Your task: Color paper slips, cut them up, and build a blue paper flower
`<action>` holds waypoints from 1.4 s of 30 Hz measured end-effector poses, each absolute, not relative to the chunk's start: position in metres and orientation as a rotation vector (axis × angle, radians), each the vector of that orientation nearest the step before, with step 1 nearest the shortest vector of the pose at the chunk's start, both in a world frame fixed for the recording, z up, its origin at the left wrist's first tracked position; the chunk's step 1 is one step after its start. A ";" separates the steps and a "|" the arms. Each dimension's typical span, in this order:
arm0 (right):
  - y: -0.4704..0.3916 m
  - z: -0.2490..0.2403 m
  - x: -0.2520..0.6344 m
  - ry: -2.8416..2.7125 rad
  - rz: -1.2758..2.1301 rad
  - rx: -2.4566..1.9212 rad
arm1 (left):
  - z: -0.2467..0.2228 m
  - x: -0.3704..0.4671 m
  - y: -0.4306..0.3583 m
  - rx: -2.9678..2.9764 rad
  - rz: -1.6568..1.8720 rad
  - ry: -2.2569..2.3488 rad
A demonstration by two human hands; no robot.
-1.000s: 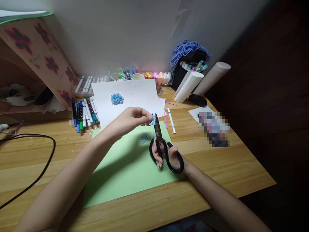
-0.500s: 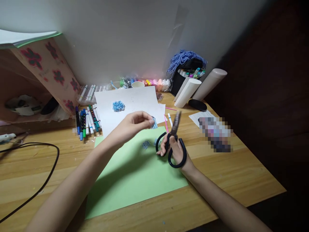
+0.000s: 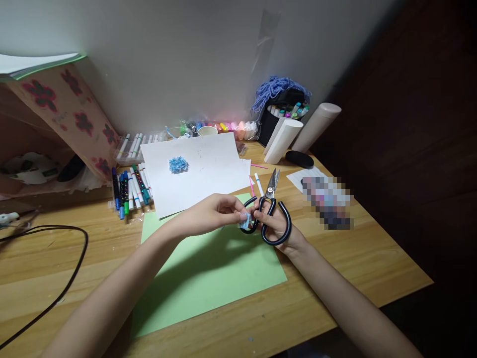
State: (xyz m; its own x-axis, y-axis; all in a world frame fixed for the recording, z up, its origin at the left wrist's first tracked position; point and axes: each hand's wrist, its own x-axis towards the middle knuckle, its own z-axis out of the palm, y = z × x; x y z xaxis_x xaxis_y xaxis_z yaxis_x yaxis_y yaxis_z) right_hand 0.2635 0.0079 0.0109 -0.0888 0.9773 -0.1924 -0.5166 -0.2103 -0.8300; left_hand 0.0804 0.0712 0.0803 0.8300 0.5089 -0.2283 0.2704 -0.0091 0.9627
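Note:
Between the thumb and fingers of my left hand (image 3: 219,213) is a small blue-and-white patterned piece of paper (image 3: 245,221). My right hand (image 3: 278,223) has its fingers around a pair of black-handled scissors (image 3: 271,191), whose blades point away from me and stand slightly apart. Both hands are close together above the right part of a green sheet of paper (image 3: 208,283). Farther back, a pile of blue shreds (image 3: 179,164) lies on a white sheet (image 3: 208,154). Other small patterned pieces on the green sheet are mostly hidden behind my left hand.
Several markers (image 3: 130,191) lie left of the white sheet. A black pen holder (image 3: 269,127), white cylinders (image 3: 285,141) and a black oval object (image 3: 299,159) stand or lie at the back right. A black cable (image 3: 86,243) curves across the left of the table.
My left hand has come down and right with the paper piece, closer to my right hand. The scissors have turned, and their blades show more clearly. The whole view has shifted slightly.

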 end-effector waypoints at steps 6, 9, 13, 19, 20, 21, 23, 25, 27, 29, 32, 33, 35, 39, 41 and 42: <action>0.009 0.016 0.265 -0.734 1.650 -0.908 | 0.081 0.080 0.071 1.662 0.142 0.616; 0.007 0.017 0.266 -0.739 1.718 -0.905 | 0.082 0.080 0.071 1.652 0.125 0.627; 0.006 0.019 0.265 -0.773 1.727 -0.911 | 0.084 0.081 0.071 1.649 0.129 0.626; 0.008 0.020 0.264 -0.797 1.632 -0.934 | 0.084 0.081 0.071 1.633 0.164 0.654; 0.008 0.020 0.264 -0.799 1.628 -0.932 | 0.083 0.081 0.071 1.633 0.170 0.661; 0.008 0.019 0.264 -0.804 1.626 -0.929 | 0.083 0.081 0.071 1.634 0.173 0.665; 0.008 0.017 0.265 -0.826 1.618 -0.925 | 0.082 0.080 0.071 1.635 0.168 0.664; 0.007 0.015 0.265 -0.858 1.600 -0.917 | 0.082 0.080 0.072 1.631 0.163 0.659; 0.006 0.015 0.265 -0.890 1.587 -0.905 | 0.081 0.080 0.073 1.630 0.170 0.663; 0.006 0.015 0.264 -0.905 1.577 -0.902 | 0.081 0.080 0.073 1.628 0.179 0.683; 0.006 0.018 0.264 -0.890 1.560 -0.914 | 0.078 0.081 0.074 1.578 0.209 0.737; 0.006 0.018 0.264 -0.879 1.549 -0.922 | 0.076 0.082 0.074 1.556 0.228 0.767; 0.006 0.019 0.263 -0.863 1.516 -0.941 | 0.071 0.084 0.074 1.526 0.264 0.833; 0.008 0.014 0.263 -0.901 1.400 -0.980 | 0.061 0.089 0.071 1.502 0.261 0.895; 0.008 0.011 0.263 -0.950 1.349 -1.023 | 0.057 0.091 0.070 1.512 0.257 0.897; 0.008 0.010 0.262 -0.967 1.328 -1.055 | 0.056 0.092 0.069 1.522 0.260 0.898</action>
State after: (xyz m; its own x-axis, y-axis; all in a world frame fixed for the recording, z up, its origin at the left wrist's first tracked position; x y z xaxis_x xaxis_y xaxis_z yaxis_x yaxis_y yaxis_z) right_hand 0.2625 0.0077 0.0101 0.0282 0.9986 -0.0447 -0.2637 -0.0357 -0.9639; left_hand 0.0920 0.0691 0.0560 0.6674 0.6622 -0.3406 0.3779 0.0930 0.9212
